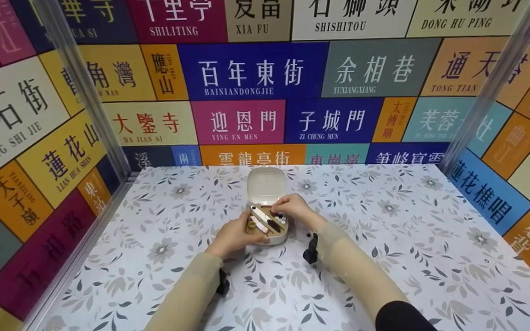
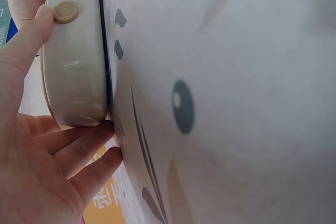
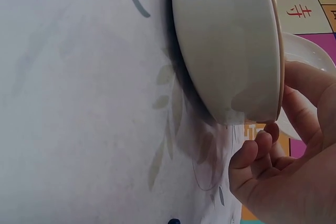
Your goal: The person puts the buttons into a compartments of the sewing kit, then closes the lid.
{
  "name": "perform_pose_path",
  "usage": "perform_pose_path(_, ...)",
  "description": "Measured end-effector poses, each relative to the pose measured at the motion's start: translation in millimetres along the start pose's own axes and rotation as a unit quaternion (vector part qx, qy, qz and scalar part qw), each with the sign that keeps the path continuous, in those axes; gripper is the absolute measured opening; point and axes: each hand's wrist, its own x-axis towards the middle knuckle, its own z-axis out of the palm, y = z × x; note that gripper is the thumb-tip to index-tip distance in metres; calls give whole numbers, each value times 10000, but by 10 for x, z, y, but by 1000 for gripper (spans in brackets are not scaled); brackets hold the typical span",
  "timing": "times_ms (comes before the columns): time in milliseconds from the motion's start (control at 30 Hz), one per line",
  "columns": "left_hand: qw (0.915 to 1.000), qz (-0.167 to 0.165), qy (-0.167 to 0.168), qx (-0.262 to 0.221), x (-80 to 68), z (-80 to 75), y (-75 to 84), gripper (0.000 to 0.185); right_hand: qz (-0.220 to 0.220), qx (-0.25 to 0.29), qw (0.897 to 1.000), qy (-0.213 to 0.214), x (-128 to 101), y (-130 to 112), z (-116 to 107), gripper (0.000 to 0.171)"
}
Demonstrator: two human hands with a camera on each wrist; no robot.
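Note:
A cream sewing kit box (image 1: 278, 238) lies open on the table, its lid (image 1: 266, 185) tipped up at the back. Inside are a white-handled tool (image 1: 259, 214), a dark-tipped piece (image 1: 273, 225) and several small spools (image 1: 282, 218). My left hand (image 1: 236, 236) grips the box's left side, the thumb beside the round tan button (image 2: 66, 11) on its front and the fingers around its side. Over the back right of the tray is my right hand (image 1: 296, 207), fingertips down among the contents. Those fingertips are hidden behind the box wall (image 3: 231, 45) in the right wrist view; I cannot tell whether they pinch anything.
A white tablecloth (image 1: 164, 280) with grey leaves and flowers covers the table. Panels with large Chinese lettering (image 1: 253, 71) stand behind and at both sides. A small dark blue thing (image 3: 174, 221) shows at the bottom of the right wrist view.

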Motion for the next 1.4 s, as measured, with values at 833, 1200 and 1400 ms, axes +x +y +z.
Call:
perform_pose_path(833,9999,48,-58,-84,-9,52,-22,114,112,-139,9991,388,-10,40,106,9)
perform_pose_path(1200,9999,15,-57,-94,-4,22,-11,113,94,-55,9992,388,-3,19,111,8)
perform_pose_path(1400,9999,0,-50,-162,-5,-3,-8,114,79,-82,9991,404,6,-6,92,10)
